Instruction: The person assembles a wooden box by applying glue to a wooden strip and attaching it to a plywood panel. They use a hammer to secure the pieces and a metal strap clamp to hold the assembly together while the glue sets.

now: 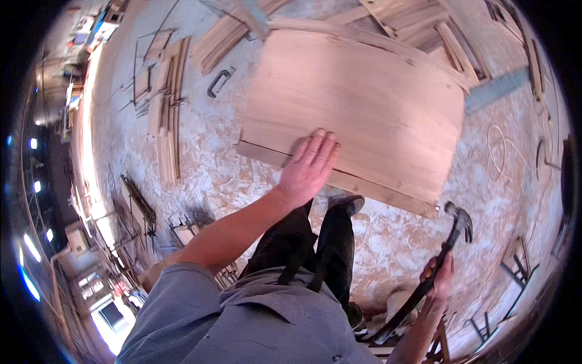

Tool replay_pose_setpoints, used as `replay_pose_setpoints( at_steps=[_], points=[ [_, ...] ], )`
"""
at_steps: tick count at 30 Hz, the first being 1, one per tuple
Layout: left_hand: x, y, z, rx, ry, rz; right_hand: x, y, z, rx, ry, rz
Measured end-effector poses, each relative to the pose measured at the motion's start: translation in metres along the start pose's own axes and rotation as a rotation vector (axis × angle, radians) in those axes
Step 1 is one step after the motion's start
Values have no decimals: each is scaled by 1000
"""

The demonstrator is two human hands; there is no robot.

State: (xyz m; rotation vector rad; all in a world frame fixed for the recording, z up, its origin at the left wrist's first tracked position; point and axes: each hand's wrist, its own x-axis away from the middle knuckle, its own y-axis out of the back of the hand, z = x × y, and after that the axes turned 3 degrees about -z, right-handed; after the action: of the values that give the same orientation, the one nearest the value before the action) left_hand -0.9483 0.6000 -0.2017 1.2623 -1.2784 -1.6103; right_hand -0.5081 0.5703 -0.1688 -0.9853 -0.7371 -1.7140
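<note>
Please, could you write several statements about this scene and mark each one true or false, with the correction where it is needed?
1. The left hand rests on a wooden panel. True.
2. The right hand holds a hammer by its head. False: it grips the handle.
3. A dark clamp lies on top of the panel. False: it lies on the floor, to the panel's left.
4. The hammer has a claw. True.
5. The person's shirt is bright red. False: it is grayish.
</note>
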Motion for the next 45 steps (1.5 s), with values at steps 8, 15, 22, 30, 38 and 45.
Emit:
replay_pose_setpoints(
  at_steps=[8,15,22,30,38,45],
  points=[
    [6,6,4,65,17,17,73,-23,2,400,600,-134],
    [9,19,36,84,25,148,85,-98,5,1339,571,395],
    [23,11,47,-17,-34,90,62,-194,-3,1819,1085,691],
    [24,9,47,1,-32,45,55,-225,3,1854,1103,668],
    [23,9,49,9,-42,37,58,-213,-2,1838,933,647],
    [32,-16,39,298,155,152,98,-109,16,768,-6,547]
  ],
)
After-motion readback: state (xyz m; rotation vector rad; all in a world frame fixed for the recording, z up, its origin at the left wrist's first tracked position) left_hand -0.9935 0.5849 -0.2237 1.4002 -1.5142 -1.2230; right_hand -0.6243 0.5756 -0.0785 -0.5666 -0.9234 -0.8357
